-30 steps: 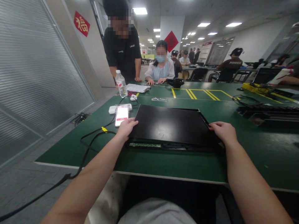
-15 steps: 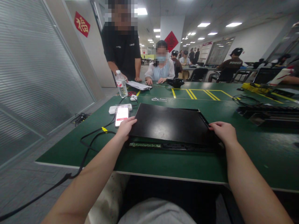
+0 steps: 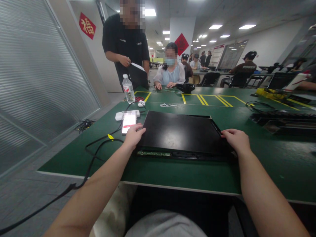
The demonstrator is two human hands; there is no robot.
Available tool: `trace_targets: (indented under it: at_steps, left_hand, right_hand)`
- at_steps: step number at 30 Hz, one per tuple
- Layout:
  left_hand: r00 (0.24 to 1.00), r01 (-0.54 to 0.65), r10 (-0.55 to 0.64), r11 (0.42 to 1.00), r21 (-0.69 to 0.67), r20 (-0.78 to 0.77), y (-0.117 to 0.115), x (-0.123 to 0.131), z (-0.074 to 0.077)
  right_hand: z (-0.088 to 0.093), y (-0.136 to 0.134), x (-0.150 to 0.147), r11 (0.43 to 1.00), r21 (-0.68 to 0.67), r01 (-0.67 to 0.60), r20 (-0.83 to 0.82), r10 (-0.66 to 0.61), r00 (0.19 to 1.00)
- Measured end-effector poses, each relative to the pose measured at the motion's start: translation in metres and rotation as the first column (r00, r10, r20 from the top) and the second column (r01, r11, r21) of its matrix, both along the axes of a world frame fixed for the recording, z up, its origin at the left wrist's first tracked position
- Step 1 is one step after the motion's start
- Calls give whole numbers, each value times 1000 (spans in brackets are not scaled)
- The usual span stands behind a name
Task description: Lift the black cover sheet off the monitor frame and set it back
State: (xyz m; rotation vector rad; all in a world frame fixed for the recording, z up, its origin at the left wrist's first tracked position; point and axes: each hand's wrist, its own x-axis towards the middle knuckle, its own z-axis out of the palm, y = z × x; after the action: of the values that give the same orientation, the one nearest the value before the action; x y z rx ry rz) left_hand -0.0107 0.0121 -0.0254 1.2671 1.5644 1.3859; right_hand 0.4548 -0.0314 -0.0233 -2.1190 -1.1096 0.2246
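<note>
A flat black display panel [image 3: 179, 131] lies a little askew in a black monitor frame [image 3: 197, 155] on the green table. Along the near side of the frame, a narrow green circuit board [image 3: 153, 153] is exposed. My left hand [image 3: 134, 135] pinches the panel's left edge, thumb on top, with its lower fingers hidden. At the opposite side, my right hand [image 3: 235, 140] is closed on the right edge where panel and frame meet; which of the two it grips is hard to tell. A lit phone [image 3: 128, 124] lies just beyond my left hand.
A water bottle [image 3: 128, 89], a white case [image 3: 119, 116] and black cables [image 3: 92, 154] are on the left. Dark stacked parts [image 3: 283, 120] lie to the right. Across the table [image 3: 81, 154], one person sits and another stands holding a dark folder [image 3: 138, 75].
The panel's left side has come down slightly into the frame, my left hand still on it. My right hand stays put. The standing person has lifted the papers off the table.
</note>
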Motion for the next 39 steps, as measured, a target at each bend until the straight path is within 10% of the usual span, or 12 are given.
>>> trace_targets:
  at_steps: [39]
  left_hand:
    - [898, 148, -141, 989, -15, -417, 6, -9, -9]
  right_hand:
    - [-1, -1, 3, 1000, 7, -21, -10, 21, 1000]
